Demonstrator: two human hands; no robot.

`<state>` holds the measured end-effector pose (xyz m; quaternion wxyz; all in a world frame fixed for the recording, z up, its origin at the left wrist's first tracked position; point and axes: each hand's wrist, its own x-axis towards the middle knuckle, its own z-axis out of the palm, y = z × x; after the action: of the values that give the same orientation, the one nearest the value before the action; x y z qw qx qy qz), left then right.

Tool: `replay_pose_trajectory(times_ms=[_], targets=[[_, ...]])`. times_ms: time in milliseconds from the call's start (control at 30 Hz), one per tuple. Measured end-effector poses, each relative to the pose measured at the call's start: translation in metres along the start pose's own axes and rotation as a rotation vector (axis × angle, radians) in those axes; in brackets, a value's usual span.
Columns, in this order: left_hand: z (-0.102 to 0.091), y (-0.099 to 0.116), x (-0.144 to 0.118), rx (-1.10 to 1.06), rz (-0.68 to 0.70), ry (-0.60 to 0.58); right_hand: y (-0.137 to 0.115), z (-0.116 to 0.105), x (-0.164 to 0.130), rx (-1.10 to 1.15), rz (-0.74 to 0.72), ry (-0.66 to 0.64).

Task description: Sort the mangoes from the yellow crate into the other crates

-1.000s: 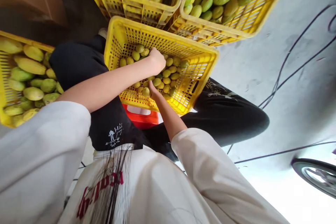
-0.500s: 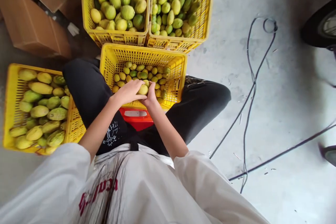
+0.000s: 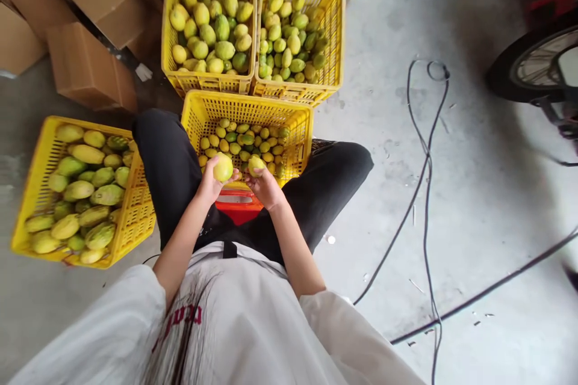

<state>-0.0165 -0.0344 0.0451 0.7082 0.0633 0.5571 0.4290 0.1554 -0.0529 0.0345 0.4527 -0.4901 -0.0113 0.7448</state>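
Note:
My left hand (image 3: 208, 181) holds a round yellow-green fruit (image 3: 223, 167) above my lap. A smaller yellow-green fruit (image 3: 255, 164) sits in my right hand (image 3: 267, 187). Both hands hover at the near edge of a yellow plastic crate (image 3: 253, 106) that stands between my knees and holds several small fruits. Under the hands a red stool (image 3: 235, 201) shows between my black trouser legs.
A yellow crate of larger fruits (image 3: 45, 150) sits at my left. Two more full yellow crates (image 3: 210, 81) (image 3: 336, 24) stand behind the middle one. Cardboard boxes (image 3: 90, 66) lie at the back left. Black cables (image 3: 424, 162) run over the concrete floor on the right, near a wheel (image 3: 528, 66).
Both hands were down among the fruits in the middle crate; now they are lifted back toward me, each with a fruit. The view has tilted and pulled back.

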Motion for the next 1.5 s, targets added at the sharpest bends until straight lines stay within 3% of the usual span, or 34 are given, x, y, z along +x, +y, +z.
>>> replay_pose_trajectory(times_ms=[133,333,533,667,867,1033,1333,1500], targets=[[0.003,0.003,0.002,0.009,0.001,0.044,-0.002,0.006,0.008,0.059,-0.114,0.008],[0.005,0.000,0.001,-0.036,0.043,0.032,0.000,0.005,0.015,0.207,-0.084,0.038],[0.006,0.004,-0.003,-0.153,0.099,0.006,0.001,0.005,0.018,0.193,-0.169,0.085],[0.003,0.003,-0.001,-0.093,0.083,-0.003,0.000,0.007,0.015,0.221,-0.145,0.141],[0.002,0.000,-0.001,-0.014,0.057,-0.043,0.005,0.012,0.010,0.048,-0.104,0.005],[0.010,0.000,-0.003,0.013,0.018,-0.032,0.008,0.013,0.009,-0.014,-0.127,0.000],[0.011,0.007,-0.010,-0.145,0.008,-0.065,0.005,0.010,0.014,0.218,-0.179,-0.017],[0.002,0.002,-0.004,-0.128,0.061,-0.079,0.009,0.008,0.014,0.212,-0.228,-0.032]])
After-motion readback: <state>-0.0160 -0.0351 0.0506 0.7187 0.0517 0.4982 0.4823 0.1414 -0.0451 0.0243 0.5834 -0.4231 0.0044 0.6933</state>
